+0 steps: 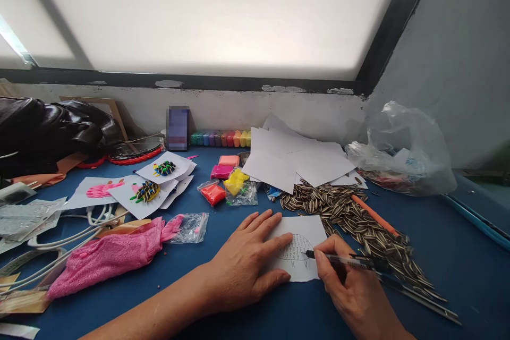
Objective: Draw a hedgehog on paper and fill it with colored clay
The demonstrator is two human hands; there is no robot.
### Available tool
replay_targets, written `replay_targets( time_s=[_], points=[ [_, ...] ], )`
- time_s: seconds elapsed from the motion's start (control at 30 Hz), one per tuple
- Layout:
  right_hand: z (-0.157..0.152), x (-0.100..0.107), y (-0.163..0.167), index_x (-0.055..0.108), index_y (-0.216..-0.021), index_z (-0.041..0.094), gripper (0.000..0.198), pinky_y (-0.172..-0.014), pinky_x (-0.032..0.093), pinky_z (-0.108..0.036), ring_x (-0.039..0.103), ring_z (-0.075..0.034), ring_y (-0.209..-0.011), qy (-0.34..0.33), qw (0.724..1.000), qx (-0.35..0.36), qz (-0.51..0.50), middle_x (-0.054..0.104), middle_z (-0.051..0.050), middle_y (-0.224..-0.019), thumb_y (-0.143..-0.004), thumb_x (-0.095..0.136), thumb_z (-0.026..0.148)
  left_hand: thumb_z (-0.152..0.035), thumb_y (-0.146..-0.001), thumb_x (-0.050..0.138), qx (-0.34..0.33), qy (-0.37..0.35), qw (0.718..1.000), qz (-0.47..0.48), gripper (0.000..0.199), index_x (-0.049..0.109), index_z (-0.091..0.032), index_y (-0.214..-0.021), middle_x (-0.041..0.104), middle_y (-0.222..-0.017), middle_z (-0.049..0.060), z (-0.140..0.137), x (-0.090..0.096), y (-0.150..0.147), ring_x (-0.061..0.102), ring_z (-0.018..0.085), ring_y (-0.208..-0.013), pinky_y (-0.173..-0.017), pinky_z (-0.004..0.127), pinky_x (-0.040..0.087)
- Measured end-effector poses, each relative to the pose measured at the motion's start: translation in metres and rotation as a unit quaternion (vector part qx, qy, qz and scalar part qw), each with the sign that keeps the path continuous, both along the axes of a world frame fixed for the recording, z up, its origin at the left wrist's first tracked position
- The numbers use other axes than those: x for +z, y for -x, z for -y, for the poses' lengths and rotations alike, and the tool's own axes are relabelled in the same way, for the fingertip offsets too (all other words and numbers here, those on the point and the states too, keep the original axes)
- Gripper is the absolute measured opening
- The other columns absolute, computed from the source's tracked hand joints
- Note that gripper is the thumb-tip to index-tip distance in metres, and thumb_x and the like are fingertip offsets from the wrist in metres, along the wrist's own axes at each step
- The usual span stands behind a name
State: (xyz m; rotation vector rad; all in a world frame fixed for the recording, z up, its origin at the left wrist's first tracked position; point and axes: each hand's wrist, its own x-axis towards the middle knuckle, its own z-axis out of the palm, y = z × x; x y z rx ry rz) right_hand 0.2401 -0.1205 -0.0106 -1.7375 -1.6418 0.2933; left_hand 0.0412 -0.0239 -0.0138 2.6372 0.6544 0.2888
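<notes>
A small white sheet of paper point(303, 224) lies on the blue table, bearing a black line drawing of a rounded body filled with small marks and two little feet. Flat on its left side rests my left hand point(255, 257), fingers spread. My right hand point(346, 276) grips a black pen point(338, 259), its tip at the right part of the drawing. Just behind and right of that hand spreads a heap of striped sunflower seeds point(358, 223), with an orange stick point(374, 215) on top. Partly under my right hand, a metal tool point(422, 297) lies by the seeds.
Packets of red clay point(213, 193) and yellow clay point(236, 180) lie behind my left hand. White sheets point(295, 156) and a plastic bag point(414, 154) stand at the back. Left are seed-covered clay figures point(146, 191) on paper, a pink cloth point(111, 257) and white cables point(75, 247).
</notes>
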Motion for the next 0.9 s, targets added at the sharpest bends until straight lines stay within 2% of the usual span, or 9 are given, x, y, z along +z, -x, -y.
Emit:
replay_targets(
  time_s=[0.17,0.6,0.73,0.9],
  points=[
    [0.0017,0.0013,-0.0006,0.050,-0.074,0.024,0.024,-0.042,0.037,-0.022,0.042,-0.012,-0.047,0.032,0.999,0.011,-0.022,0.041,0.006,-0.057,-0.094,0.044,0.037,-0.052,-0.089,0.056,0.000,0.003,1.000,-0.007,0.060,0.043,-0.029,-0.143,0.027,-0.157,0.011,0.0001,0.0009,0.0002,0.022,0.034,-0.145,-0.116,0.054,0.020],
    [0.0019,0.0005,-0.0004,0.048,-0.072,0.024,0.026,-0.039,0.032,-0.022,0.037,-0.011,-0.044,0.040,0.998,0.021,-0.047,0.035,0.007,-0.056,-0.094,0.042,0.036,-0.051,-0.089,0.056,0.002,0.008,1.000,-0.008,0.059,0.044,-0.028,-0.142,0.027,-0.156,0.010,0.0006,0.0034,-0.0007,0.024,0.034,-0.144,-0.117,0.053,0.021],
    [0.0029,0.0020,-0.0003,0.047,-0.071,0.025,0.027,-0.036,0.028,-0.022,0.033,-0.011,-0.042,0.017,0.998,0.013,-0.051,0.031,0.008,-0.054,-0.095,0.041,0.035,-0.051,-0.089,0.055,0.002,0.001,1.000,-0.014,0.060,0.043,-0.029,-0.143,0.027,-0.156,0.011,0.0006,0.0036,-0.0006,0.023,0.033,-0.144,-0.117,0.053,0.021],
    [0.0031,0.0072,0.0021,0.045,-0.067,0.025,0.028,-0.038,0.030,-0.022,0.035,-0.011,-0.042,-0.008,1.000,0.006,-0.020,0.034,0.008,-0.054,-0.093,0.042,0.032,-0.052,-0.090,0.054,-0.003,-0.007,1.000,-0.013,0.059,0.043,-0.028,-0.143,0.027,-0.156,0.012,-0.0003,0.0021,-0.0004,0.023,0.032,-0.144,-0.116,0.053,0.021]
  ],
)
